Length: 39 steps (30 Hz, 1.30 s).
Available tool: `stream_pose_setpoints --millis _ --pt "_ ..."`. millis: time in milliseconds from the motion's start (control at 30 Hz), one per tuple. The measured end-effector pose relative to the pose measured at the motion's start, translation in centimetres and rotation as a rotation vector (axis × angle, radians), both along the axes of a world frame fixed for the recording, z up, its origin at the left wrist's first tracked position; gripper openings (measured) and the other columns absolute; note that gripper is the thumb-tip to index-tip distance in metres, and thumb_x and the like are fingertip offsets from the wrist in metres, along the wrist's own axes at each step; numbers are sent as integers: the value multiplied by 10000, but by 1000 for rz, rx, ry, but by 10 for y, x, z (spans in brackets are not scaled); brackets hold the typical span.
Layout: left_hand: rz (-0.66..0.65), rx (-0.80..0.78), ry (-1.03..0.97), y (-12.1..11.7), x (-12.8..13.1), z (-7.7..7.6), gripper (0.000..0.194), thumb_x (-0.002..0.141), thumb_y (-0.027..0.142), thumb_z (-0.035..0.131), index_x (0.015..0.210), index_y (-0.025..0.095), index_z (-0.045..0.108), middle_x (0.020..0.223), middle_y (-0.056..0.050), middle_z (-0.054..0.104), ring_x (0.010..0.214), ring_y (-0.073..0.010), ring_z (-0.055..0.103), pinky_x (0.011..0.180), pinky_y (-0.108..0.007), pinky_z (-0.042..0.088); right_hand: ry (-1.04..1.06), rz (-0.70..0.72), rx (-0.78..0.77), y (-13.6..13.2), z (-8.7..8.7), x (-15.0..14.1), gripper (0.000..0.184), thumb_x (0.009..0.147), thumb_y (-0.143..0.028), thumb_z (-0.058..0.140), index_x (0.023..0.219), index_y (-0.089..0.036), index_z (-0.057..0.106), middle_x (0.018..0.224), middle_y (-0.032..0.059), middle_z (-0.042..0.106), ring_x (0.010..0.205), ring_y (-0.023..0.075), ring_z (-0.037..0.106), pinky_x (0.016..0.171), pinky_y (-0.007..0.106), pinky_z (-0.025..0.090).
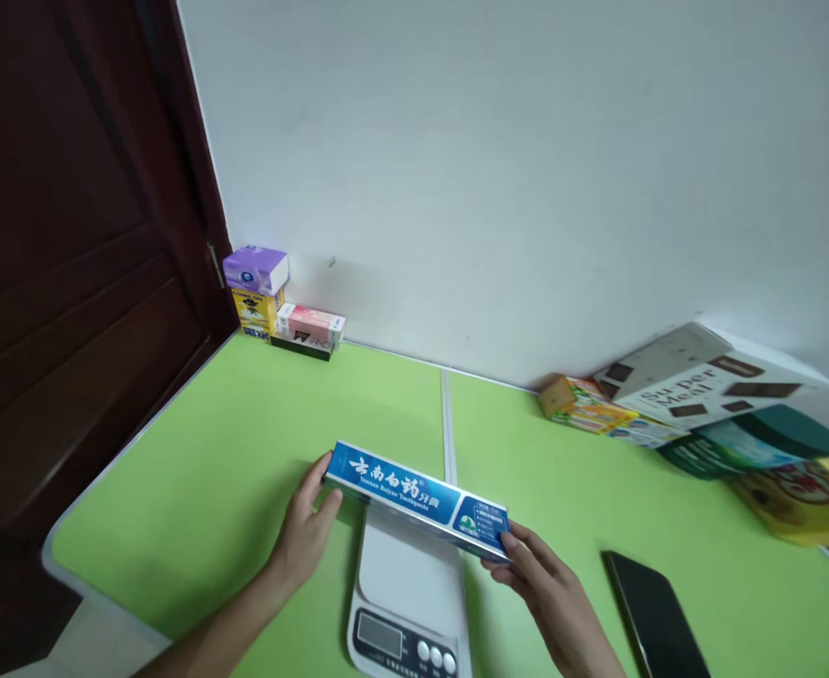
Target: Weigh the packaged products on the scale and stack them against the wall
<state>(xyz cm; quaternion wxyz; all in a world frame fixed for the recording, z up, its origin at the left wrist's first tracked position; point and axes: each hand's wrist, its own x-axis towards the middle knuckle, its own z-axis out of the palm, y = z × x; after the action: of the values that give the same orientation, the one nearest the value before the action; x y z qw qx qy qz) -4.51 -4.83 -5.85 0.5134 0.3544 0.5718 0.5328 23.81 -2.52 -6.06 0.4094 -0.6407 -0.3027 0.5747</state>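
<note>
A long blue toothpaste box with white lettering lies across the far edge of a white kitchen scale. My left hand grips the box's left end, fingers curled around it. My right hand pinches the right end near the green and white label. The scale sits on the green table close to me, its dark display and round buttons facing me. I cannot tell whether the box rests on the platform or hovers just above it.
A black phone lies flat to the right of the scale. Small boxes are stacked at the back left corner beside a dark wooden door. Several cartons pile against the white wall at the back right.
</note>
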Motion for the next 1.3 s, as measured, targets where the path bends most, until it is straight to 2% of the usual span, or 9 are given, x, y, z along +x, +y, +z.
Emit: stream_pose_setpoints --millis 167,300,500,633,767,933,1133,1300 --pt "9 -35 28 45 -32 18 580 791 294 558 1345 182 430 1390 -100 472 1296 -255 401 1072 -387 307 19 89 45 47 11 -36 518 591 -482 768 970 -156 629 715 9 710 627 166 645 654 279 536" --pt "50 -89 26 73 -53 18 588 798 280 559 1362 200 410 1364 -94 503 1238 -258 472 1015 -372 380 71 144 31 82 9 -60 515 628 -462 752 1023 -170 597 756 14 719 642 169 651 673 288 540" --pt "139 17 14 121 -78 -5 594 766 249 579 1336 172 429 1328 -109 533 1189 -244 518 1008 -357 388 73 166 58 133 3 -94 483 623 -454 750 992 -171 617 817 48 722 686 210 663 703 339 536" --pt "232 56 61 145 -103 -17 538 759 220 557 1286 177 459 1254 -97 585 1177 -218 525 1013 -341 379 90 220 77 158 -2 -127 477 641 -450 733 1001 -164 606 745 32 695 664 190 640 701 329 519" --pt "279 70 116 155 -132 -26 487 741 221 552 1222 171 493 1174 -88 631 1142 -220 552 1001 -358 394 79 301 88 169 -13 -153 461 678 -483 689 1001 -166 604 784 38 690 686 181 627 714 327 509" --pt "341 28 214 169 -162 -44 484 692 164 552 1172 124 512 1177 -126 623 1080 -225 588 970 -368 424 -18 380 93 184 -29 -180 441 688 -485 659 966 -146 614 807 65 699 680 188 627 684 322 512" --pt "370 28 289 200 -184 -59 435 686 113 551 1119 141 539 1150 -114 637 1081 -218 589 970 -364 421 -84 363 138 208 -43 -212 421 701 -456 622 985 -146 634 943 98 715 831 236 656 731 331 512" --pt "385 -10 398 211 -200 -67 337 683 93 567 1015 148 591 1093 -111 661 1081 -236 588 982 -382 405 -154 369 178 217 -45 -216 365 670 -405 636 921 -142 677 938 104 729 899 282 657 808 377 493"
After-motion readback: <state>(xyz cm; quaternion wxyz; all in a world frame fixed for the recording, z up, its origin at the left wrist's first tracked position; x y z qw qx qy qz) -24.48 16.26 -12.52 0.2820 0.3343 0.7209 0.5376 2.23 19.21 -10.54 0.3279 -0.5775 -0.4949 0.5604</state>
